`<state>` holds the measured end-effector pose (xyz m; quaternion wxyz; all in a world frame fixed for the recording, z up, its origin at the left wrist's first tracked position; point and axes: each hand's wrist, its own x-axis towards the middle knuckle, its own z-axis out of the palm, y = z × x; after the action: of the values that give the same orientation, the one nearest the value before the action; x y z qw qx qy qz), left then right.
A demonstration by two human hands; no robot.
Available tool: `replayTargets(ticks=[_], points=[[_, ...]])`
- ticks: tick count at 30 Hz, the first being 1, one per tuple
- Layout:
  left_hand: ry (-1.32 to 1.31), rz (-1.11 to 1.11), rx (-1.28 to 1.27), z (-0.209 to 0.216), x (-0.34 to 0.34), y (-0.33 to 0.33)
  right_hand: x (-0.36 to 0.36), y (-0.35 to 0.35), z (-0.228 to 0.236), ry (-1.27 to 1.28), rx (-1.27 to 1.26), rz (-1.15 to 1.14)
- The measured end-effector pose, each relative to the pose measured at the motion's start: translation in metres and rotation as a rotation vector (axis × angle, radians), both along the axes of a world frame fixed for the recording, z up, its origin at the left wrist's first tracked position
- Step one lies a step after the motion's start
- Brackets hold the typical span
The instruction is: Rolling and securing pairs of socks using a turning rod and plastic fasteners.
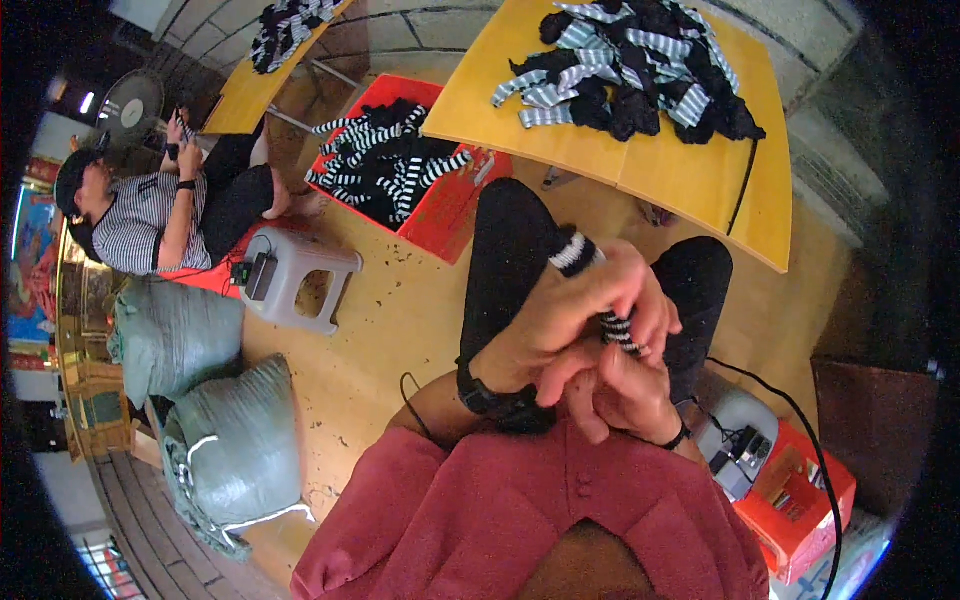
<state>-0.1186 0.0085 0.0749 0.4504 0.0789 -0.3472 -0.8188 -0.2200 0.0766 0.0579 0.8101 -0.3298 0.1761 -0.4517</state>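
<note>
Both of my hands are together above my lap, working on a small black-and-white striped knitted piece. My left hand [570, 310] is closed around it, and one striped end pokes out above the knuckles. Between the fingers of the two hands shows another striped part of the knitted piece [620, 332]. My right hand [635, 385] pinches that part from below, its fingertips close to the left fingers. The fingers hide most of the piece, so its full shape cannot be made out.
Ahead stands a yellow table [580, 160] with a heap of black and grey-striped knitwear [640, 75]. Left of it, a red bin [440, 225] holds striped pieces. A grey stool [310, 275], stuffed sacks [240, 440] and a seated person [150, 220] are further left. A black cable [800, 410] runs at right.
</note>
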Motion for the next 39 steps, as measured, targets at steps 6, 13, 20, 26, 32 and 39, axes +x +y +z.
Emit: replayTargets(ticks=[6,13,20,26,32,39], points=[[0.34,0.037,0.398,-0.011,0.009,-0.043,-0.014,-0.008,-0.001,0.154,0.095,-0.336],[0.459,0.168,0.586,-0.029,0.025,-0.071,-0.116,-0.109,-0.05,1.684,-0.431,-1.252],[0.488,0.252,0.584,-0.032,0.037,-0.069,-0.18,-0.165,-0.089,2.284,-0.279,-0.964],[0.594,0.223,0.617,-0.034,0.044,-0.074,-0.209,-0.16,-0.101,2.182,-0.403,-1.045],[0.658,0.178,0.622,-0.032,0.046,-0.073,-0.198,-0.146,-0.097,2.144,-0.397,-1.084],[0.717,0.21,0.644,-0.025,0.043,-0.074,-0.198,-0.128,-0.085,2.276,-0.284,-1.101]])
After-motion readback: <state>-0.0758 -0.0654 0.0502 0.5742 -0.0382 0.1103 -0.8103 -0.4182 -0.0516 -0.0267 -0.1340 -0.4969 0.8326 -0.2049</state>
